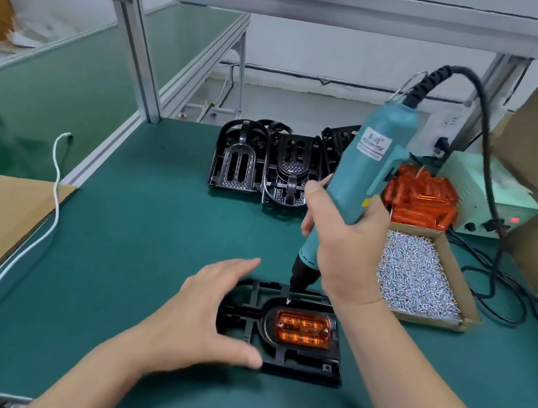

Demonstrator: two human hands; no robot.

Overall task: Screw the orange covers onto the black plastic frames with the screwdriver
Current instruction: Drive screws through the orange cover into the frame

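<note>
Grips the screwdriver (366, 169) in the right hand (344, 245), bit on a screw (288, 300) just beyond the orange cover (303, 329) on the black frame (300, 367) lying crosswise ahead, and braces its left end with the wide-spread left hand (210, 313).

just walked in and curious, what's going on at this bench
A person is assembling parts at a green bench. The right hand grips a teal electric screwdriver, its bit down on a screw at the far edge of a black plastic frame. The left hand rests on the frame's left end, steadying it. An orange cover sits in the frame. More black frames, a pile of orange covers and a box of screws wait behind.
</note>
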